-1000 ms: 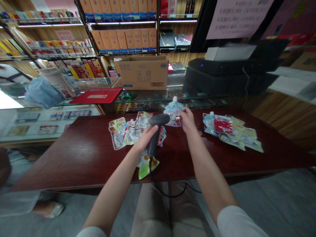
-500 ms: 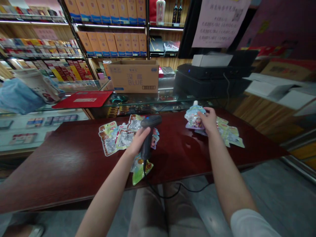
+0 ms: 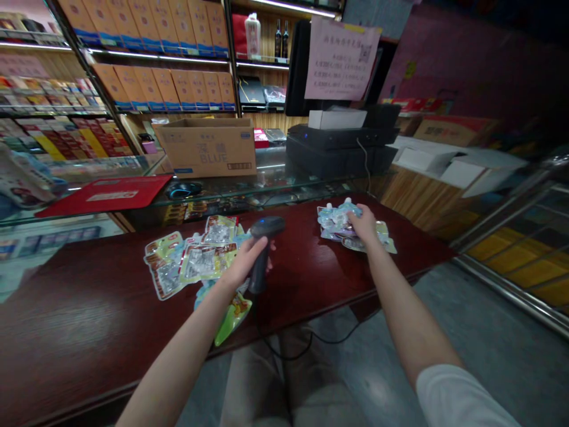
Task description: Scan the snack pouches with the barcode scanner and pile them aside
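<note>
Between two heaps, the dark red worktop (image 3: 297, 270) shows; the left heap (image 3: 207, 261) reaches its near edge, below which a cable (image 3: 288, 357) loops. The left hand (image 3: 246, 259) wraps a scanner (image 3: 268, 226); the right hand (image 3: 364, 223) touches a blue pouch (image 3: 338, 217) on the right heap (image 3: 386, 237), though I can't tell if it's gripped. Behind, an open carton (image 3: 208, 149) hides its inside.

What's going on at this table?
A person's left hand holds a dark handheld scanner near the left pile of pouches. The right hand touches a light-blue pouch at the right pile; how firmly is unclear. Both piles lie on the dark red table, with a cardboard box standing beyond.
</note>
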A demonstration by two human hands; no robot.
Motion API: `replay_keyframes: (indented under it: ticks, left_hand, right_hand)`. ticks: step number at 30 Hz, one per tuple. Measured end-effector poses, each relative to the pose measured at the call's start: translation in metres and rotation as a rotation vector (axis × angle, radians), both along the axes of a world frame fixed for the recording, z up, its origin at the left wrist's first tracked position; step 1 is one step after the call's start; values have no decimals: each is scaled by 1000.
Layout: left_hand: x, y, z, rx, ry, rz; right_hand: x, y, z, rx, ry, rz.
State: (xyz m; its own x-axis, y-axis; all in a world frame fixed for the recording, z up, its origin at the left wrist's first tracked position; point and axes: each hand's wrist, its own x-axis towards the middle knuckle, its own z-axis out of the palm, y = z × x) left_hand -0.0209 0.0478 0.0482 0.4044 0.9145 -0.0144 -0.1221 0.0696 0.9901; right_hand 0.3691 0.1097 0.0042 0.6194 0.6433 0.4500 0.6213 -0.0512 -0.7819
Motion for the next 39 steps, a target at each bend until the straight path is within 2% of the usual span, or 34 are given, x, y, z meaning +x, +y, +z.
replay_keyframes:
  ticks: [5, 9, 12, 16, 20, 24, 29, 34, 39]
  left_hand:
    - [-7, -4, -2, -25, 3, 25]
    - [-22, 0, 0, -19, -38, 39]
    - [-38, 7, 3, 3, -74, 85]
    - [-61, 14, 9, -59, -87, 191]
    - [-77, 12, 16, -130, -97, 283]
    - [-87, 5, 16, -144, -100, 357]
    - [-94, 5, 3, -188, -148, 394]
    - [-99, 10, -7, -171, -156, 348]
    - [-101, 10, -11, -159, -159, 391]
  right_hand:
    - [-11, -8, -2, -64, -259, -14]
    - [-38, -16, 8, -22, -317, -11]
    - [-75, -15, 17, 58, -282, 136]
    - [-143, -4, 16, 77, -145, 474]
    - [-210, 10, -1, -117, -13, 701]
    - [-253, 21, -19, -329, -9, 760]
    - [-264, 25, -33, -339, -5, 764]
    - [-258, 22, -37, -251, 182, 795]
    - [-255, 20, -33, -134, 393, 724]
